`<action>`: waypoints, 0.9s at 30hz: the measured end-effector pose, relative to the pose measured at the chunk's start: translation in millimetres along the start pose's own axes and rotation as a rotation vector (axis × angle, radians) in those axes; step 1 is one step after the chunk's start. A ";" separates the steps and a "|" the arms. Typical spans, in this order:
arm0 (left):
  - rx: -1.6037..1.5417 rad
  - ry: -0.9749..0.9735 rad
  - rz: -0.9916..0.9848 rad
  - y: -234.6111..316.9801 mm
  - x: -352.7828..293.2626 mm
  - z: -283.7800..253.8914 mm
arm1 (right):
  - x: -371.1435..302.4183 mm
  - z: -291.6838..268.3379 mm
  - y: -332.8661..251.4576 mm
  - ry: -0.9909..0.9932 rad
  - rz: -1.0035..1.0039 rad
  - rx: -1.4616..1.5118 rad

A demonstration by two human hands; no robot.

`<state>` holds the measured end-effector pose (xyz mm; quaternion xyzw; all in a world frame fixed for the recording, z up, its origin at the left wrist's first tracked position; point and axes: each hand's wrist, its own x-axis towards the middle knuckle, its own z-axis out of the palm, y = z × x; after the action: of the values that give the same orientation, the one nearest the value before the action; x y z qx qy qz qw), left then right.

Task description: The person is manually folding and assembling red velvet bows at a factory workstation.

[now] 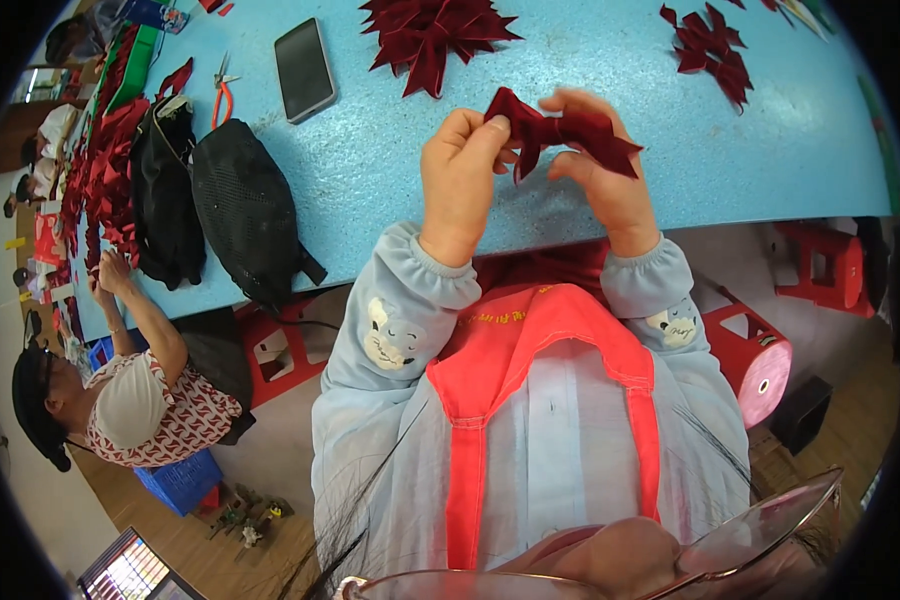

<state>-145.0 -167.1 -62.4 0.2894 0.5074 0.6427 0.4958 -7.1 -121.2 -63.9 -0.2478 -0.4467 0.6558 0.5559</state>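
One bow (522, 122) in fingers (482, 142) — apron (565, 316) bears yellow lettering (502, 318).

Bow (547, 130) at 1 o'clock is dark red, tabletop (590, 50) light blue — shirt (195, 428) at 8 o'clock patterned red-and-white.

1. I can't see some right-hand (612, 185) fingers behind the dark red bow (600, 143).
2. Beyond the left hand (458, 180), the top edge cuts off the bow pile (433, 35).
3. Far left of that hand, background items (50, 235) look too small to tell.
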 end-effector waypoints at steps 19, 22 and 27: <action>-0.119 -0.050 0.195 -3.8 -2.9 8.1 | -6.4 -20.4 22.7 -0.061 0.295 0.070; 0.037 0.042 0.281 -4.9 -3.0 7.6 | -1.3 -10.4 3.0 0.039 0.143 0.091; 0.277 -0.040 0.452 -13.9 -6.1 5.2 | 4.7 -22.1 -26.0 -0.234 -0.228 -0.547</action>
<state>-133.6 -171.0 -73.0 0.4732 0.5031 0.6556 0.3051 23.1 -110.3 -51.3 -0.2591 -0.6923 0.4688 0.4835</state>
